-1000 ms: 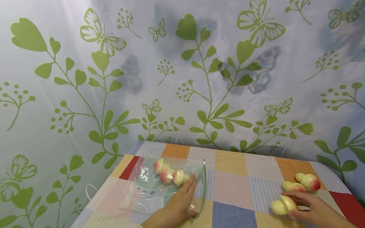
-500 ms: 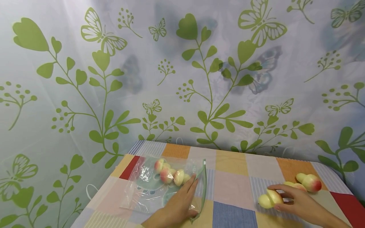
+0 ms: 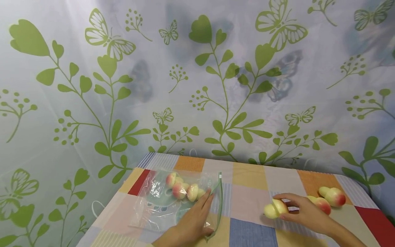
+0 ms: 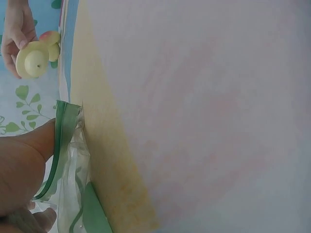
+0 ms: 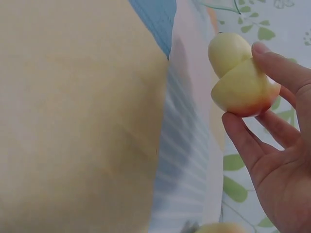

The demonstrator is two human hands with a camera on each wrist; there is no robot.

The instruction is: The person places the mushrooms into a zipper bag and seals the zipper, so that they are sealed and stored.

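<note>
My right hand (image 3: 303, 211) holds a yellow, pear-like toy fruit (image 5: 238, 73), pinched between thumb and fingers above the cloth. Its two lobes blush red at one end in the right wrist view. On the left lies a clear zip bag (image 3: 148, 216) with a green closure strip (image 4: 60, 145) and several similar fruits (image 3: 180, 190) inside. My left hand (image 3: 192, 219) rests over the bag by its mouth. In the left wrist view its thumb (image 4: 41, 141) goes behind the strip while the other fingers lie lower on the plastic, so the bag's edge sits between them.
Two more such fruits (image 3: 333, 196) lie on the right of the table, partly behind my right hand. A patchwork cloth (image 3: 250, 206) covers the table. A curtain (image 3: 172, 137) with green leaves and butterflies hangs behind the far edge.
My right hand has carried the toy fruit leftward, away from the other two and toward the bag. My left hand and the bag have stayed in place.
</note>
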